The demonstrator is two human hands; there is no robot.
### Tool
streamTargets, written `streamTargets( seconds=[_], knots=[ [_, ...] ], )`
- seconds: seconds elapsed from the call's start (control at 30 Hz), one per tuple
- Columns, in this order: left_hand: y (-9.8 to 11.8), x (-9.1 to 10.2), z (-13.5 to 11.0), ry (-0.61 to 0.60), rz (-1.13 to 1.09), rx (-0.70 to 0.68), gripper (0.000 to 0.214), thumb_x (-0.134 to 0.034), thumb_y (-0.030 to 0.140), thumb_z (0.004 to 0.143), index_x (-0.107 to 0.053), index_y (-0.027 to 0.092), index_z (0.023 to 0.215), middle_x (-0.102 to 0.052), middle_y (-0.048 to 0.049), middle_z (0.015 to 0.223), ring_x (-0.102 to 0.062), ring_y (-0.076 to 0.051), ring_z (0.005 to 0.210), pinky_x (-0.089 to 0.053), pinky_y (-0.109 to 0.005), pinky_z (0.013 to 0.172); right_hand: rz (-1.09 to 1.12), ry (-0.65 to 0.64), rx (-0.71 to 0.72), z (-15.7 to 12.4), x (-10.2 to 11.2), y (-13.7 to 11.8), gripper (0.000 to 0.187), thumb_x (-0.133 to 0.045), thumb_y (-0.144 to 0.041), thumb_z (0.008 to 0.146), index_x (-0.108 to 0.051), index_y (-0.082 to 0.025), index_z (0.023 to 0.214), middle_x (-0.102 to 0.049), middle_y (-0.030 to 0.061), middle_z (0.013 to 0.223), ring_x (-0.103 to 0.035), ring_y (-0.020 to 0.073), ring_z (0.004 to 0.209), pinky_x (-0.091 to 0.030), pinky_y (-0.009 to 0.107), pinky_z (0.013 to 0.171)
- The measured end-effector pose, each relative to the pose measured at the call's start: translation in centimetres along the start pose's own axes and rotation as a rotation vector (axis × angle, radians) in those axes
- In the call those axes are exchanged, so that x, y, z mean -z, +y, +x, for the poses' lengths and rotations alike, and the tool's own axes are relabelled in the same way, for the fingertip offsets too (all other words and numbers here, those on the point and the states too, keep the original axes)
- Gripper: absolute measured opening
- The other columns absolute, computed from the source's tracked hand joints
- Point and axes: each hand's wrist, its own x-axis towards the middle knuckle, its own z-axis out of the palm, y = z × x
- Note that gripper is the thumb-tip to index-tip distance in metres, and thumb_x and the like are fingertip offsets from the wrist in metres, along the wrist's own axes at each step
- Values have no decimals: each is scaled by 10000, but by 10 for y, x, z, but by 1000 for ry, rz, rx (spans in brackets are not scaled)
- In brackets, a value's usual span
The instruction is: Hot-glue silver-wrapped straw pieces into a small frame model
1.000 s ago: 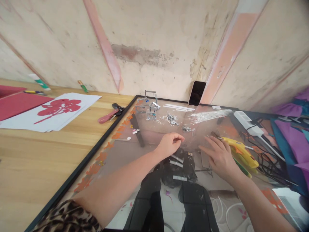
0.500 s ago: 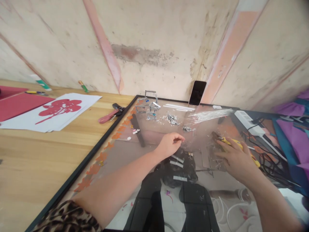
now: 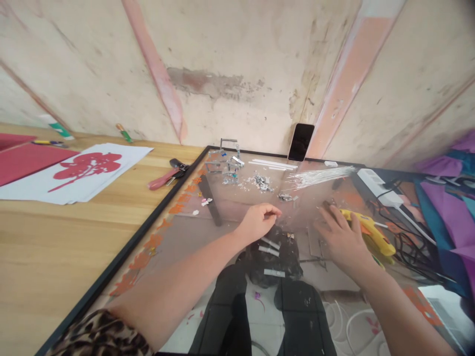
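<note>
My left hand [image 3: 259, 221] is held over the middle of the glass tabletop [image 3: 208, 247], thumb and fingertips pinched together. Whatever may be between those fingertips is too small to make out. To the right, my right hand [image 3: 343, 240] is low over the glass with its fingers spread and nothing visible in them. Just beyond its fingers lies a yellow hot glue gun [image 3: 371, 232]. Short grey strips [image 3: 273, 273] lie close in front of my left hand. A small pile of silvery bits [image 3: 262, 182] and a bundle of thin wires [image 3: 322, 177] lie farther back.
Small grey frames [image 3: 226, 163] stand at the glass's back left corner, near white sticks [image 3: 272, 163]. A phone [image 3: 301, 142] leans on the wall. A power strip [image 3: 380, 188] and black cables [image 3: 411, 252] occupy the right. Keys [image 3: 179, 169] and paper with a red flower [image 3: 89, 170] are left.
My right hand has shifted left, off the glue gun, which now shows more fully. My left hand stays pinched in nearly the same place. The view has turned slightly.
</note>
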Motion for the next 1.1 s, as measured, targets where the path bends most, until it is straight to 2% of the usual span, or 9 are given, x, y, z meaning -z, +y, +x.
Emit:
streamTargets(
  seconds=[0.13, 0.23, 0.33, 0.43, 0.57, 0.9, 1.03, 1.1],
  knots=[
    [-1, 0, 1, 2, 3, 0, 237, -490, 147, 784, -688, 172, 913, -706, -23, 922, -644, -134, 852, -499, -224, 795, 19, 91, -126, -1, 3, 10, 378, -502, -188, 798, -618, -231, 1155, -427, 83, 1423, -312, 312, 1314, -204, 552, 1043],
    [0, 0, 1, 5, 10, 11, 235, -495, 145, 782, -689, 172, 913, -705, -23, 924, -643, -133, 849, -495, -222, 793, 92, 104, -32, -1, 5, 4, 451, -489, -174, 802, -568, -290, 1230, -413, 56, 1435, -320, 287, 1315, -227, 525, 1041],
    [1, 0, 0, 6, 18, 13, 235, -496, 142, 781, -690, 175, 910, -705, -18, 924, -641, -131, 845, -491, -223, 792, 96, 58, 88, -1, 5, -6, 506, -521, -138, 761, -573, -351, 1216, -410, 25, 1442, -281, 299, 1339, -167, 555, 1059],
    [1, 0, -1, 5, 15, 10, 233, -495, 138, 780, -691, 176, 900, -705, -14, 925, -640, -129, 842, -491, -220, 791, 52, 17, 78, -2, 0, -7, 502, -563, -141, 722, -607, -353, 1175, -435, 28, 1426, -254, 325, 1348, -122, 590, 1056],
    [0, 0, 0, 7, 14, 5, 234, -493, 131, 779, -692, 174, 895, -706, -15, 913, -639, -129, 838, -494, -223, 791, 11, 4, 19, -4, -6, 3, 469, -590, -169, 711, -630, -343, 1145, -453, 30, 1412, -256, 337, 1342, -123, 604, 1045],
    [-2, -1, 0, 6, 14, -10, 239, -489, 139, 777, -692, 181, 896, -704, -12, 916, -641, -124, 838, -492, -214, 786, 91, 67, -48, 1, -1, 1, 187, -561, -336, 829, -709, -318, 943, -521, 16, 1349, -294, 302, 1322, -123, 561, 1051],
    [-4, -2, 1, 6, 27, -12, 244, -488, 141, 774, -692, 184, 900, -706, -9, 914, -643, -124, 833, -494, -213, 785, 143, 90, -98, 6, 2, -3, 186, -543, -337, 855, -715, -302, 796, -563, -5, 1298, -333, 281, 1289, -136, 534, 1043],
    [-5, -2, 1, 3, 35, -11, 248, -488, 149, 775, -692, 187, 912, -707, -8, 914, -644, -126, 819, -499, -217, 781, 159, 104, -116, 10, 3, -6, 204, -530, -317, 864, -704, -274, 768, -607, 12, 1220, -376, 271, 1241, -152, 515, 1033]
  ],
)
